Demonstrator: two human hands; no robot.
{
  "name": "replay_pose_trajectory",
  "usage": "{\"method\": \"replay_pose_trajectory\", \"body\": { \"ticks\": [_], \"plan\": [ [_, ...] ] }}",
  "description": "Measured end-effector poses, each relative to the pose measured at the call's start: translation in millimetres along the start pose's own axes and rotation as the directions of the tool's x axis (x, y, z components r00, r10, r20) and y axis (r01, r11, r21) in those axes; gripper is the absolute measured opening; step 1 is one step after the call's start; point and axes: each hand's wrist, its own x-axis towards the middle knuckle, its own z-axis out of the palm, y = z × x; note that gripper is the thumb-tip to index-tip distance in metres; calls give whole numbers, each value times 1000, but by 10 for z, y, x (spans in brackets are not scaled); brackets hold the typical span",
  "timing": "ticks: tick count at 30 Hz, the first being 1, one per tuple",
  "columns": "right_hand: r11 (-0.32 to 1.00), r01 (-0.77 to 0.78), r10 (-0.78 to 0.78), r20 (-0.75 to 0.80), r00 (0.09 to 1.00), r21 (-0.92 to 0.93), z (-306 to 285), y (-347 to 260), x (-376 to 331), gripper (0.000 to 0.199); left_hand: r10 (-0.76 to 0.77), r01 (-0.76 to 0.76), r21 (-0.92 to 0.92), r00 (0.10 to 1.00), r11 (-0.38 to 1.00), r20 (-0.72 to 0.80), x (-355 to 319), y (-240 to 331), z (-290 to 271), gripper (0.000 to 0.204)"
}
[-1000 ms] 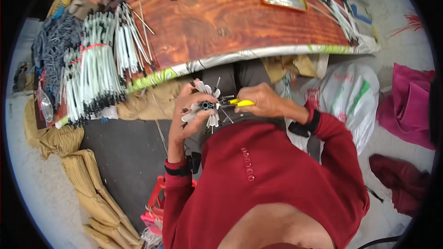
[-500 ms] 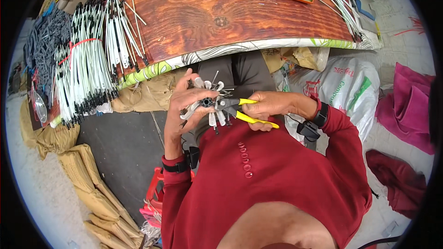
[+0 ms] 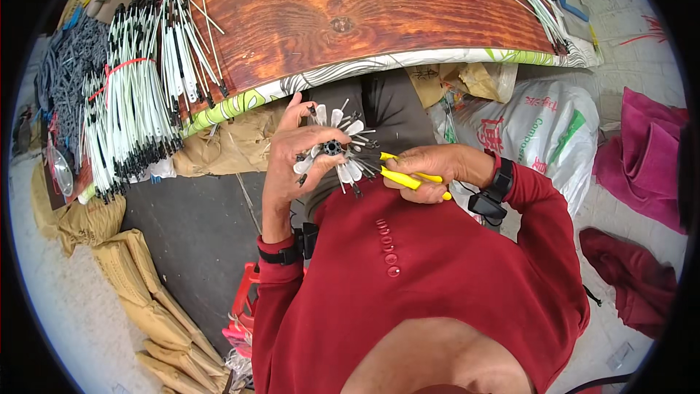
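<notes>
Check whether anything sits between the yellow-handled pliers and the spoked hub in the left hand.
Nothing visible does. The right hand holds the yellow-handled pliers with the nose already in among the white-tipped spokes of the hub, which the left hand grips.

Bundled white rods (image 3: 135, 113) lie on a wooden tabletop (image 3: 343, 22).

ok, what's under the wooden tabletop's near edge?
Below the wooden tabletop: crumpled brown paper, a white printed sack, dark trouser legs. Further underneath is hidden by the board.
</notes>
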Motion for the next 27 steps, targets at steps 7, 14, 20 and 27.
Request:
{"method": "replay_pose_trajectory", "body": {
  "ticks": [7, 14, 20, 27],
  "plan": [
    [940, 191, -235, -133, 963, -283, 109, -103, -112, 45, -49, 48, -67, 999, 997, -6, -45, 15, -30, 26],
    [904, 42, -203, -340, 918, -426, 214, -204, -225, 38, 65, -64, -23, 998, 998, 25, -36, -50, 3, 33],
    [671, -124, -405, -501, 764, -731, 574, -305, -235, 35, 35, -36, -40, 999, 999, -16, -88, -82, -2, 33],
    [-375, -484, -902, 191, 387, -791, 632, -206, -254, 35, 2, -4, -46, 999, 999, -36, -76, -67, -28, 34]
  ]
}}
